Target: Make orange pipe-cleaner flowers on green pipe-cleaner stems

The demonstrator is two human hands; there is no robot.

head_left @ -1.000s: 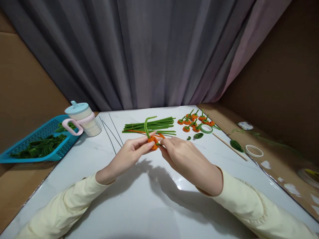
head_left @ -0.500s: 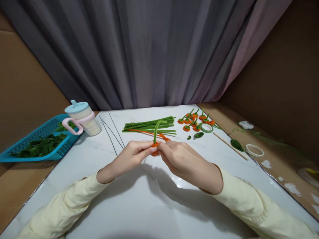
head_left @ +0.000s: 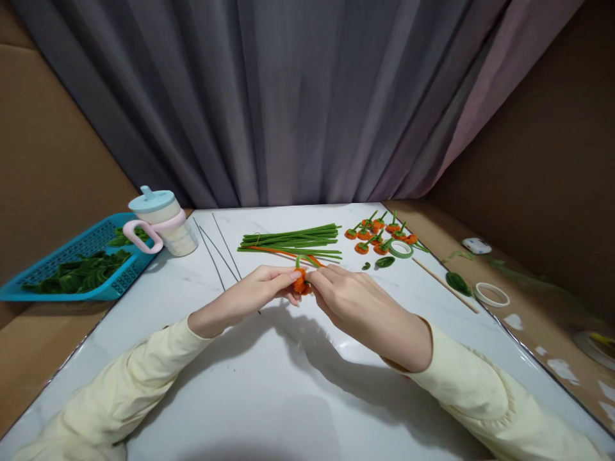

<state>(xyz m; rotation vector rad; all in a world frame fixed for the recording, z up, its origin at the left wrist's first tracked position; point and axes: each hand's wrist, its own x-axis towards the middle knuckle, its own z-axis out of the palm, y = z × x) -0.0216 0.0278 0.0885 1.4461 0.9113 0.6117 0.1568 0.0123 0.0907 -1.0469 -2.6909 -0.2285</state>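
Observation:
My left hand [head_left: 252,294] and my right hand [head_left: 350,304] meet above the middle of the white table [head_left: 269,384]. Both pinch a small orange pipe-cleaner flower [head_left: 300,282] between their fingertips. A short green stem sticks up from it. Just behind the hands lies a bundle of green pipe cleaners [head_left: 291,240] with an orange one beside it. Several finished orange flowers [head_left: 379,235] with green stems lie at the back right.
A blue basket [head_left: 72,269] of green leaves sits at the left, with a lidded cup [head_left: 161,221] beside it. Thin wires [head_left: 218,250] lie near the cup. Tape rolls [head_left: 401,248], a wooden stick [head_left: 444,285] and loose leaves [head_left: 456,280] lie to the right.
The long green stem that stood above the flower has been bent down and now shows only as a short stub. Both hands stay pinched on the flower.

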